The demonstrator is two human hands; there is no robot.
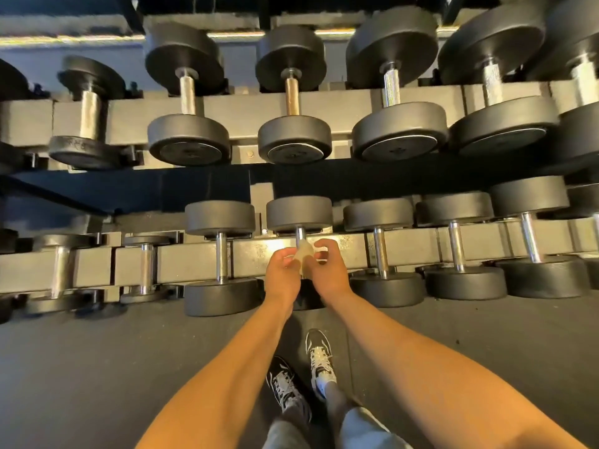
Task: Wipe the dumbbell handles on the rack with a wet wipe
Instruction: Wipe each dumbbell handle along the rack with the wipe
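Note:
A two-tier rack (259, 257) holds black dumbbells with chrome handles. Both my hands are at the lower tier, in front of the middle dumbbell (299, 213). A small pale wet wipe (304, 254) sits between them, just below the visible top of that dumbbell's handle (300, 235). My left hand (282, 275) pinches the wipe's left side with curled fingers. My right hand (327, 270) holds its right side, fingers curled over it. The lower part of the handle and most of the near weight head are hidden behind my hands.
Neighbouring dumbbells stand close on both sides, one on the left (222, 254) and one on the right (381, 251). The upper tier (291, 105) carries larger dumbbells above. My feet in black sneakers (301, 371) stand on the dark rubber floor (97, 367).

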